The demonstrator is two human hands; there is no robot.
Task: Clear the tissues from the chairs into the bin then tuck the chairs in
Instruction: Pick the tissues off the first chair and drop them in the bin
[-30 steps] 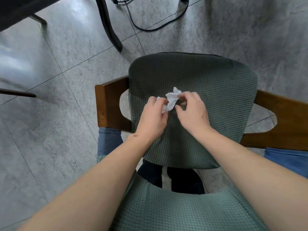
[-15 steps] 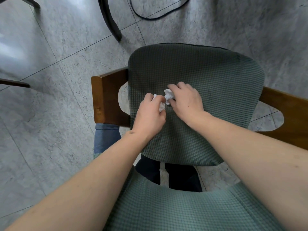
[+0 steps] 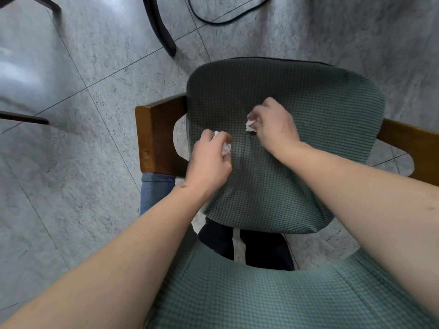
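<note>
- The green chair seat [image 3: 297, 143] faces up at reach, so both hands work over it.
- The left hand [image 3: 209, 160] clutches one crumpled tissue [image 3: 225, 148], gathering it for the bin.
- The right hand [image 3: 273, 122] pinches another tissue [image 3: 250, 123] just above the cushion.

Likely a dining room: cushioned wooden chair [image 3: 297, 138] on grey tile floor [image 3: 71, 162] (marbled).

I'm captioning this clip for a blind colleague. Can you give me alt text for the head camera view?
Seen from above, the left hand and the right hand each grip a crumpled white tissue, the left tissue and the right tissue, over the green cushioned seat of a wooden-armed chair. Grey floor tiles surround it; no bin shows.
</note>
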